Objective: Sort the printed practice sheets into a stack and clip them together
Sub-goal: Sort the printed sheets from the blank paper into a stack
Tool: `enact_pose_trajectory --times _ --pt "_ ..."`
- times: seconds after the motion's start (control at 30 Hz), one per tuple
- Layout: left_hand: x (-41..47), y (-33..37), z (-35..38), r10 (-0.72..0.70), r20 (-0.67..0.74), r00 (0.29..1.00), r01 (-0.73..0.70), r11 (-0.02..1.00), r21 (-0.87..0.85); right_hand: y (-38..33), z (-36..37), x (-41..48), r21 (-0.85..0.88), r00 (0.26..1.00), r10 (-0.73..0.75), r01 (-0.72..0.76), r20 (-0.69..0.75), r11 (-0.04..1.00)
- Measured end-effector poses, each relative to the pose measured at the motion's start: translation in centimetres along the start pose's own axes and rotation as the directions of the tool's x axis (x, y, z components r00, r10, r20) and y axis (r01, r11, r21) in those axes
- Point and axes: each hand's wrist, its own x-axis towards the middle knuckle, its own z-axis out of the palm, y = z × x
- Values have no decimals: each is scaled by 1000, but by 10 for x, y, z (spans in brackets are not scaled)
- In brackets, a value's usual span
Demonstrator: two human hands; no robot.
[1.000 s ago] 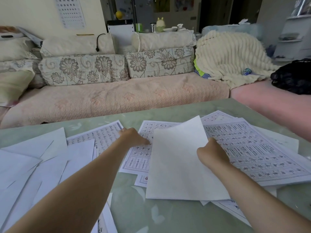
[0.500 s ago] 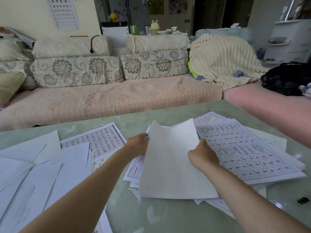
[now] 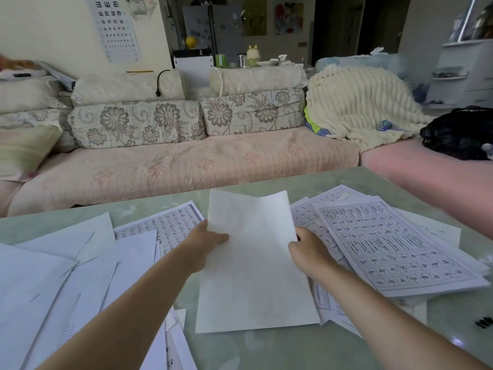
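- Pinches the left long edge of a white paper sheet (image 3: 253,263), blank side up, with the left hand (image 3: 206,243), thumb on top and fingers hidden beneath.
- Clasps the opposite long edge with the right hand (image 3: 309,252), fingers curled at the edge; probably takes both edges to keep the limp page flat and steer it square.
- Holds that sheet over the middle of the pale green glass-topped desk (image 3: 266,348), far end raised, near end low towards the near edge.
- Keeps a thick fanned pile of printed practice sheets (image 3: 394,249), gridded with characters, towards the right edge, apparently as the stack in the making; looks ragged, so not yet squared.
- Leaves loose blank-side-up white sheets (image 3: 66,276) overlapping by the left edge, with one printed sheet of cursive-looking lines (image 3: 170,222) beyond them towards the far edge, seemingly unsorted.
- Cannot read the print on any sheet: too small.
- Makes out only rows of turned "E" shapes on the white eye chart (image 3: 117,30) on the far wall.
- Notes small black objects (image 3: 484,323) at the right edge, possibly clips; cannot tell.
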Motion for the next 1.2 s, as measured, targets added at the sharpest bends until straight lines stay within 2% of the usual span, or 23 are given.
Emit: enact_pose_trajectory --times 0.1,0.13,0.2,0.27,0.37,0.4,0.47,0.53,0.67,0.77,0.87,0.93,1.03,1.13,1.2 --pt "-9 -8 -34 55 -138 989 -38 992 121 -4 5 -6 -286 985 -133 160 112 945" --pt "-14 -10 -45 65 -178 982 -40 989 143 -4 7 -9 -404 976 -127 191 179 895" --pt "-25 -14 -68 78 -235 969 -39 985 168 -2 12 -13 -536 956 -91 234 279 811" --pt "-38 -20 -87 72 -273 959 -16 979 202 0 19 -16 -583 952 -50 226 302 780" --pt "-58 -23 -104 120 -281 952 -35 956 291 -5 26 -21 -610 959 -80 236 272 756" --pt "-62 -22 -107 136 -250 959 -69 963 260 -7 28 -21 -613 961 -105 245 256 751" --pt "-66 -17 -109 120 -180 976 -115 993 39 -10 32 -22 -606 962 -165 266 218 750" --pt "-66 -13 -112 79 -175 981 -98 990 -106 -12 35 -22 -615 957 -204 288 204 734" --pt "-66 -22 -114 35 -185 982 -28 999 37 -22 34 -30 -727 924 -339 354 175 589" --pt "-68 -28 -116 -25 -181 983 39 997 73 -23 33 -32 -793 927 -357 300 112 530" --pt "-69 -32 -117 -62 -161 985 70 996 47 -27 29 -30 -688 940 -329 177 -95 704" --pt "-71 -35 -116 -104 -132 986 109 993 33 -34 25 -34 -605 901 -402 231 -162 762" --pt "-73 -35 -109 -169 -85 982 170 985 10 -47 28 -52 -461 881 -472 403 -38 790" --pt "-74 -29 -104 -216 -71 974 201 963 -182 -51 39 -67 -320 875 -443 484 196 814" --pt "-74 -26 -107 -221 26 975 219 937 -272 -51 44 -75 -227 843 -416 503 342 834"
